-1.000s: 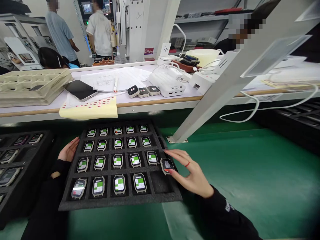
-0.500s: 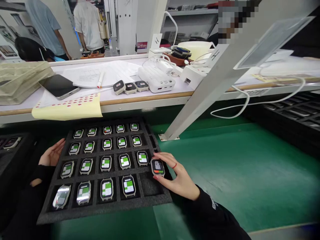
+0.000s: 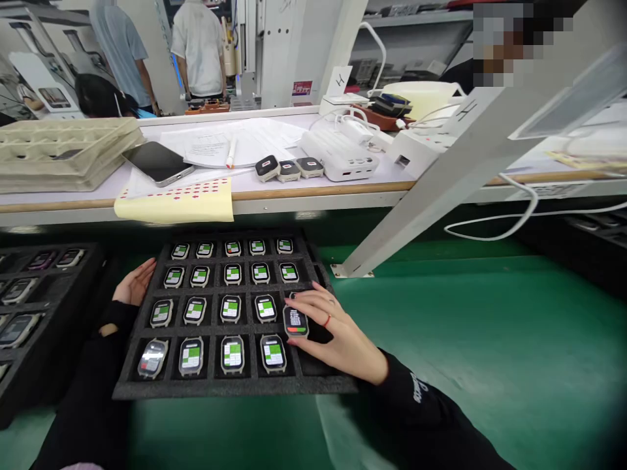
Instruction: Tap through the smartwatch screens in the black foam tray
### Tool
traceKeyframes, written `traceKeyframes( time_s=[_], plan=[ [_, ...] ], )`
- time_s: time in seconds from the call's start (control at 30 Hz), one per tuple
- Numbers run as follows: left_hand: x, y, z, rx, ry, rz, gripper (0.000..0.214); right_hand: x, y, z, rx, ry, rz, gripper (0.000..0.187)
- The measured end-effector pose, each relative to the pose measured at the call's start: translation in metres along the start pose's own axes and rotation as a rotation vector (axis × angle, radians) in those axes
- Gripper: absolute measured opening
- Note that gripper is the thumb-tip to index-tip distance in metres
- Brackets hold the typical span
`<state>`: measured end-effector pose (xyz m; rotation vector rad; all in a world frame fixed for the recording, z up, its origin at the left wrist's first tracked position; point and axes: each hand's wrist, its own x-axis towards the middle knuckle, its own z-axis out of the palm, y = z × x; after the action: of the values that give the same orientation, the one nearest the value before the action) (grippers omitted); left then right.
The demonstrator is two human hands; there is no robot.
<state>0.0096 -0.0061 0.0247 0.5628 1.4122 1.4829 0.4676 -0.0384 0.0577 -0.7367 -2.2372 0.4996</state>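
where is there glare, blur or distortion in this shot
Head view: whitish glare washes over the front-left watch in the middle tray; a sheen lies on the green mat; the far-right tray looks blurred; the grey post seems stretched toward its upper end, probably lens distortion.

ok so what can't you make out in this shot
In the head view:
- Screen text on the held watch: too small to read.
- Compartment just below that watch: largely covered by the right-hand grip.
- Underside of the left hand: hidden by the edge of the black tray.
- Rest of the left-side tray: cut off by the left picture edge.
- Writing on the papers: too small.
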Motion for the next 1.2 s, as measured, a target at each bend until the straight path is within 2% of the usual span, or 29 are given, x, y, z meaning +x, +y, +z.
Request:
traceKeyframes(
  time_s=[0.07,0.13,0.33,0.43,0.9,1.2],
  plan=[
    [0.001,-0.001,-0.001,-0.001,0.006,-0.001,0.035,0.001,-0.001,0.000,-0.029,-0.073,-0.023,0.057],
    [0.003,-0.001,-0.001,0.000,0.015,-0.008,0.034,-0.002,0.002,-0.004,-0.016,-0.069,-0.011,0.057],
    [0.006,0.001,0.000,0.007,0.016,-0.023,0.033,-0.018,0.028,-0.012,0.038,0.310,0.126,0.037],
    [0.008,0.001,0.001,0.004,0.022,-0.009,0.032,-0.021,0.039,-0.008,0.066,0.390,0.177,0.034],
    [0.002,0.004,0.006,0.006,0.028,-0.016,0.031,-0.023,0.032,0.003,0.137,0.289,0.139,0.037],
    [0.007,0.002,0.003,0.014,0.037,0.002,0.036,-0.019,0.029,0.002,0.033,0.324,0.199,0.034]
  ],
)
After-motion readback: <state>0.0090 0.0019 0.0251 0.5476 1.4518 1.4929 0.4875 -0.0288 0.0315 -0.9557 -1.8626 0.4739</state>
